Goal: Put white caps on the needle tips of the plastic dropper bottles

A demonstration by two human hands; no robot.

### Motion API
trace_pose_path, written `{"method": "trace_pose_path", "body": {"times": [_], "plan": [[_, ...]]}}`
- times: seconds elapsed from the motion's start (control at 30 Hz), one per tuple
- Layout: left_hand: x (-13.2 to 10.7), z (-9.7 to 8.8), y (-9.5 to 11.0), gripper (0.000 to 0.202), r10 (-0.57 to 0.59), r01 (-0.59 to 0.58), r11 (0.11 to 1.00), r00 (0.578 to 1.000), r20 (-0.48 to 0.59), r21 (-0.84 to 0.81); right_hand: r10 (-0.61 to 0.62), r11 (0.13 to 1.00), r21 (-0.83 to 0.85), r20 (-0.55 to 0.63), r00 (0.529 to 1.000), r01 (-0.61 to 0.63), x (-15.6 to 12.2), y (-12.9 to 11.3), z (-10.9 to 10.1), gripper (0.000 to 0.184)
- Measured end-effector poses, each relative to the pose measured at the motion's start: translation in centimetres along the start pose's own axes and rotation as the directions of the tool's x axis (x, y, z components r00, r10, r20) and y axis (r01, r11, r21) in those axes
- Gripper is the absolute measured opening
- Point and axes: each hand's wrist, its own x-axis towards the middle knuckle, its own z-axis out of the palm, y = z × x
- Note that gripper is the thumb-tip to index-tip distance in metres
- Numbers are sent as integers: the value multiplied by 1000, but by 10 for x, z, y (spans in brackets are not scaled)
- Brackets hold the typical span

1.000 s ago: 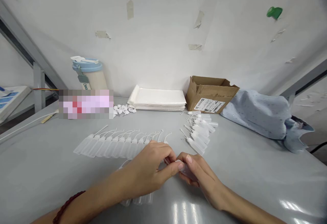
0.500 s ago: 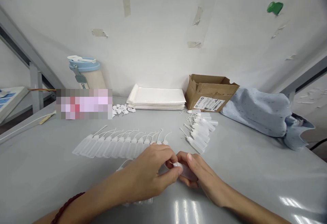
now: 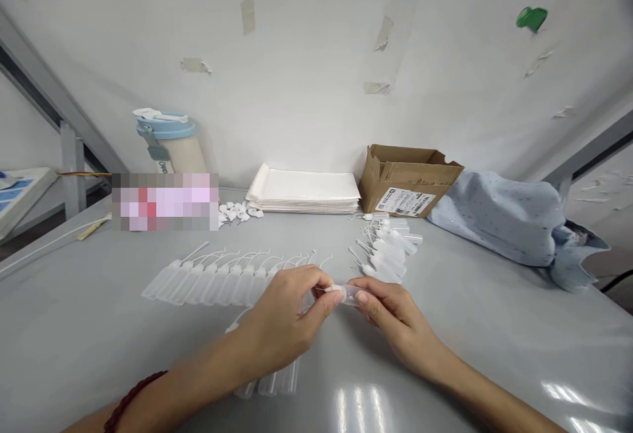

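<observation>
Between my hands is a small translucent squeeze bottle, lying sideways with its white cap end to the left. My left hand pinches the white cap between thumb and fingers. The bottle's body is gripped by my right hand, thumb in front and fingers behind. A row of similar bottles with thin white tails lies beyond my left hand. Under my left forearm more clear bottles are partly hidden. Another group of capped bottles lies just beyond my right hand.
White caps are heaped at the back left, beside a stack of white padded envelopes. A cardboard box and light blue cloth stand back right. At the left is a tumbler behind a blurred-out object.
Both hands have moved slightly away from me with the bottle. The bottle now lies more level and shows more clearly between the fingers, which still grip it.
</observation>
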Motion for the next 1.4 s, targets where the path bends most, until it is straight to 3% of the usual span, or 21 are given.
{"method": "trace_pose_path", "body": {"times": [0.07, 0.17, 0.27, 0.37, 0.43, 0.47, 0.57, 0.63, 0.73, 0.83, 1.0, 1.13, 1.23, 1.4], "plan": [[-2, 3, -4, 17, 125, -124, 991, 992, -34, 41, 112, 977, 173, 86, 990, -126, 2, 0, -3, 33], [-4, 3, -6, 13, 300, -294, 951, 953, -51, 93, 207, 862, 414, 241, 948, -293, 5, 4, -5, 38], [-5, 0, -5, 13, 323, -317, 941, 946, -36, 117, 222, 771, 518, 327, 919, -371, 5, 4, -4, 39], [-3, -2, -1, 16, 172, -168, 983, 984, -48, 69, 160, 893, 389, 197, 967, -227, 3, 1, -2, 32], [-1, -2, 1, 23, 11, -11, 1000, 1000, -25, -10, 22, 990, 138, 67, 997, -31, 1, -1, 0, 23], [1, -2, 2, 28, -68, 68, 996, 998, 4, -53, -80, 997, -6, 21, 997, 81, 0, -1, 1, 19], [4, -3, 3, 39, -192, 222, 955, 968, 160, -195, -416, 864, -330, -41, 909, 380, -2, 3, 0, 22], [6, -5, 1, 39, -181, 266, 909, 945, 271, -321, -542, 774, -423, -57, 838, 472, -1, 7, -1, 30], [7, -8, 0, 28, -150, 365, 793, 893, 424, -488, -596, 731, -475, -97, 797, 490, 1, 11, -3, 34], [7, -12, -1, 21, -174, 419, 730, 878, 446, -540, -601, 725, -502, -129, 789, 471, 2, 12, -4, 34], [8, -17, -3, 22, -235, 364, 813, 919, 315, -455, -576, 743, -517, -171, 800, 425, 2, 12, -3, 32], [7, -18, -5, 37, -274, 360, 840, 927, 256, -405, -560, 766, -479, -171, 811, 428, 1, 9, -2, 31], [7, -17, -5, 45, -287, 388, 831, 913, 291, -399, -587, 751, -465, -147, 796, 468, -1, 7, -1, 33], [5, -8, -3, 34, -200, 383, 796, 898, 393, -470, -619, 706, -494, -82, 781, 507, -2, 7, -1, 33]]}}
